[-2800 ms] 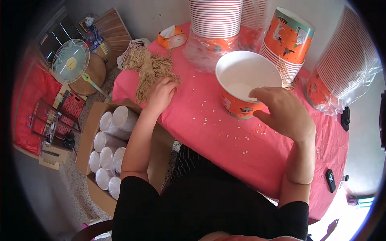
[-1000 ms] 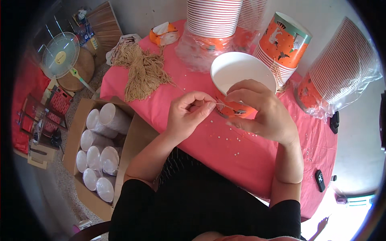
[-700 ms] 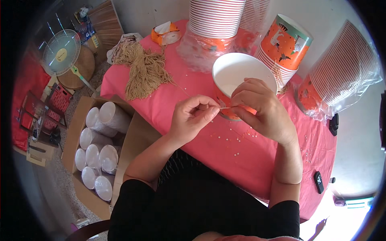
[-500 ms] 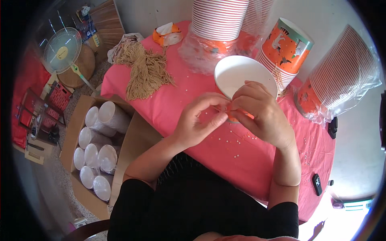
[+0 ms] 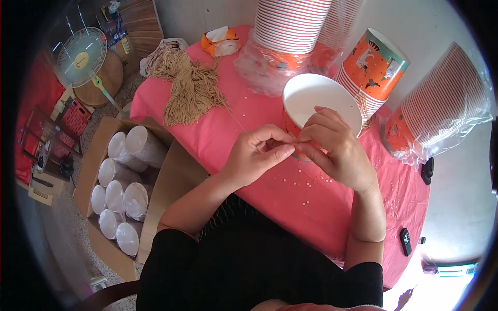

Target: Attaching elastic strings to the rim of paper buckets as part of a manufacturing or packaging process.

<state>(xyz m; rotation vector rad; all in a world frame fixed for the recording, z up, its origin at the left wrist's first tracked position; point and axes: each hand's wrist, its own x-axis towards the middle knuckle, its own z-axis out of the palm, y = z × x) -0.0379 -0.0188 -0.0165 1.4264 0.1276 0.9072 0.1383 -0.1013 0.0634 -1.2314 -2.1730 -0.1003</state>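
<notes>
My left hand [image 5: 258, 158] and my right hand [image 5: 340, 150] meet at their fingertips above the pink-covered table. Both pinch at one spot, and whatever lies between the fingers is too small to make out. Right behind them stands an open paper bucket [image 5: 317, 96], white inside and orange outside. My right hand hides part of its front and rim. Small pale paper dots [image 5: 294, 183] lie scattered on the cloth below the hands. Thin tan cords [image 5: 364, 106] hang against the stacked buckets behind the open one.
A bundle of tan cord [image 5: 193, 93] and an orange tissue pack [image 5: 220, 41] lie at the back left. Stacked paper buckets [image 5: 293, 26] in plastic line the back; another wrapped stack [image 5: 441, 96] leans right. A carton [image 5: 168, 181] of wrapped cups stands left. A black remote [image 5: 406, 242] lies right.
The fingertips of both hands have drawn closer together at the pinch, with the left thumb and forefinger less rounded. The whole view has shifted slightly.
</notes>
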